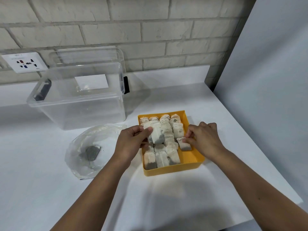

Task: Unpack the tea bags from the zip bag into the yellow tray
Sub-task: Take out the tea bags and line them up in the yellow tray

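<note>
Left hand point(131, 140): pinches 1 tea bag point(155, 135) above yellow tray point(173, 170), frame centre. Right hand point(205, 139): pinches second tea bag point(183, 144) in tray's right column. Zip bag point(80, 160), left of tray: 1 dark tea bag point(90, 152) inside. Risk: thin paper may tear under pinching; packed rows may topple.

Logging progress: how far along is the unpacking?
Mostly done: rows of white paper tea bags line the square yellow plastic tray. In hand: the left hand holds a lifted bag; the right hand pinches a second bag in the right column. Left: a dark bag in the clear zip bag.
</note>
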Motion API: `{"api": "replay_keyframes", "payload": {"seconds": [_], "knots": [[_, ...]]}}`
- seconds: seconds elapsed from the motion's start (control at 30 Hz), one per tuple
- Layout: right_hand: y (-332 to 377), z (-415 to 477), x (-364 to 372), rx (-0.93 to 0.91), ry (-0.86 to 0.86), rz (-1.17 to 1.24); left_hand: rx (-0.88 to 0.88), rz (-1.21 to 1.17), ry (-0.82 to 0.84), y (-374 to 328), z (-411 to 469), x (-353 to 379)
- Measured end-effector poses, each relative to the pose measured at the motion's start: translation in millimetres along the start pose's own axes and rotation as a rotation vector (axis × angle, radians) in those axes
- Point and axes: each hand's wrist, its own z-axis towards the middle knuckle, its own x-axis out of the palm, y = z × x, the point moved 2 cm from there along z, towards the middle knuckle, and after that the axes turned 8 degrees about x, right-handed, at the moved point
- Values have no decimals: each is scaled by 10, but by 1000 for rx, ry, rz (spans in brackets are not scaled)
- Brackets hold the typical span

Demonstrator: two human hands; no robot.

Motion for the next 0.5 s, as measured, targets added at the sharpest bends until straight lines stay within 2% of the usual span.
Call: {"api": "replay_keyframes", "payload": {"seconds": [0.3,0.43,0.5], "knots": [[78,41,181,8,-150,-148,5,5,11,12,28,-15],[91,75,212,-50,-262,-313,21,49,7,61,37,-4],[82,114,195,-30,-254,-363,33,73,1,75,64,-4]]}}
